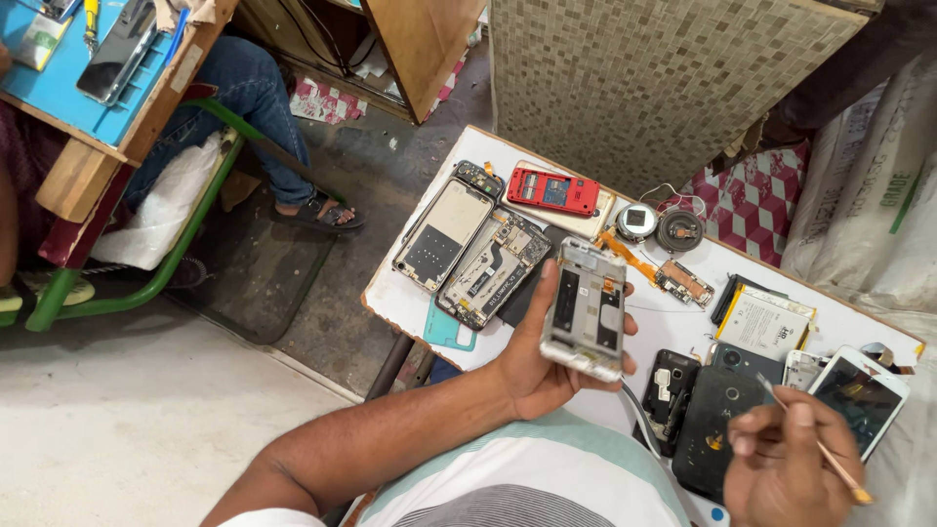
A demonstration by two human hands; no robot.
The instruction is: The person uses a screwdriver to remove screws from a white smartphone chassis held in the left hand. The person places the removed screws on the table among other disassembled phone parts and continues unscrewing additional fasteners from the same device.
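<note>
- Holding up a white phone frame (585, 308) in my left hand (542, 361), fingers wrapped round its edges, above the white table (410, 293).
- Right of the frame, my right hand (786, 459) pinches a thin tool (825, 451) over a black back cover (711, 425).

White-labelled battery (763, 326) right on the table, dark-screened white phone (861, 395) beside it, dark-screened phone (109, 57) on blue bench

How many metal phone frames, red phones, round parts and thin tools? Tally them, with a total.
metal phone frames: 3
red phone: 1
round parts: 2
thin tool: 1
Total: 7
</note>
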